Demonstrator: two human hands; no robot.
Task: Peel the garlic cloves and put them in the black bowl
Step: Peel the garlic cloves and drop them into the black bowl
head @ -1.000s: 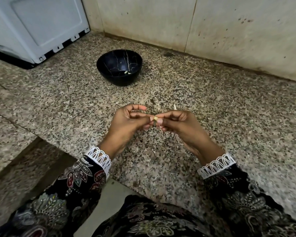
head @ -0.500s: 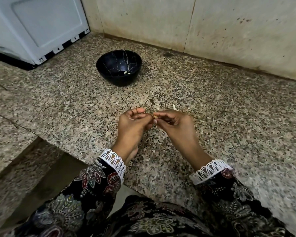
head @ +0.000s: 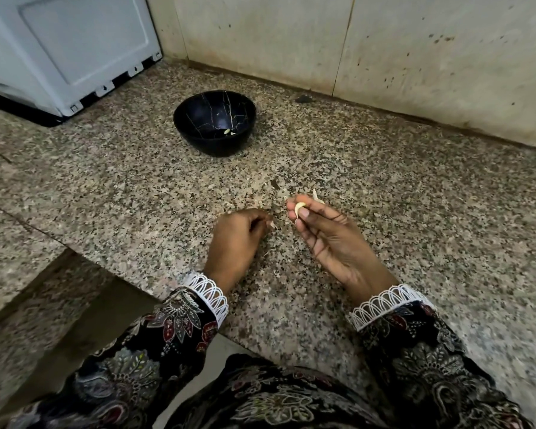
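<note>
1. Head view shows the black bowl [head: 214,122] at about 11 o'clock from the hands, well apart from them, on the granite worktop [head: 415,196].
2. A few pale pieces [head: 228,131], judged to be peeled cloves, are seen on the bottom of the bowl, so part of the task appears done.
3. A garlic clove [head: 299,207] is pinched between thumb and fingertips of the right hand [head: 325,233]; a thin strip of skin hangs from it, so the peeling is judged almost finished but not complete.
4. The left hand [head: 235,239] is curled, and a small flake of skin [head: 273,225] seems to be held at its fingertips.
5. Another pale piece [head: 317,196] lies just behind the right hand, at 12 o'clock; whether it is skin or a clove cannot be told.
6. What is left: the last skin is to be removed and the clove is to be carried to the bowl.
</note>
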